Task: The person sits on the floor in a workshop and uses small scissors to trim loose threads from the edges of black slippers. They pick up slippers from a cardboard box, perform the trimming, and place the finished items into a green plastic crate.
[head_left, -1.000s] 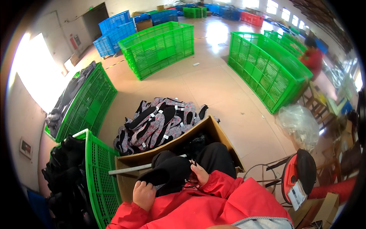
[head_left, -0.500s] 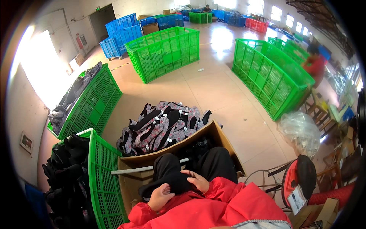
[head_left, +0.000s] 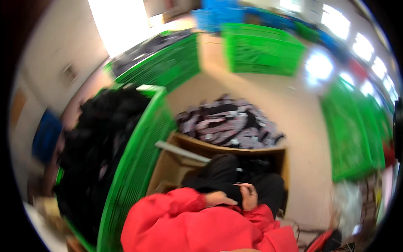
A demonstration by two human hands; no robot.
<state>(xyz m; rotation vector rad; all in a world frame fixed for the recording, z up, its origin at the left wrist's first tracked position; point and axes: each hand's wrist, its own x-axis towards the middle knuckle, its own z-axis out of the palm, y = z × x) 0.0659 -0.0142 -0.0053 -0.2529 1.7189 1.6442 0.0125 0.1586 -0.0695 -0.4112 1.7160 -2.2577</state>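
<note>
The picture is blurred by motion. My left hand point(head_left: 219, 198) and my right hand point(head_left: 250, 196) come out of red sleeves point(head_left: 197, 222) and lie close together on a black garment point(head_left: 226, 176). The garment is draped over the open cardboard box point(head_left: 180, 161) in front of me. My left hand lies flat on the cloth, its fingers pointing toward the right hand. My right hand's fingers curl into the black fabric. A pile of black, grey and white garments point(head_left: 231, 124) lies on the floor just beyond the box.
A green mesh crate point(head_left: 138, 168) heaped with black clothes point(head_left: 94, 143) stands at my left. More green crates point(head_left: 260, 54) stand across the floor and along the right point(head_left: 357, 134). A clear plastic bag point(head_left: 348, 201) and a red chair point(head_left: 323, 241) are at lower right.
The view has swung left and blurred, so the crate of black clothes now fills the left side. My hands have drawn closer together on the black garment.
</note>
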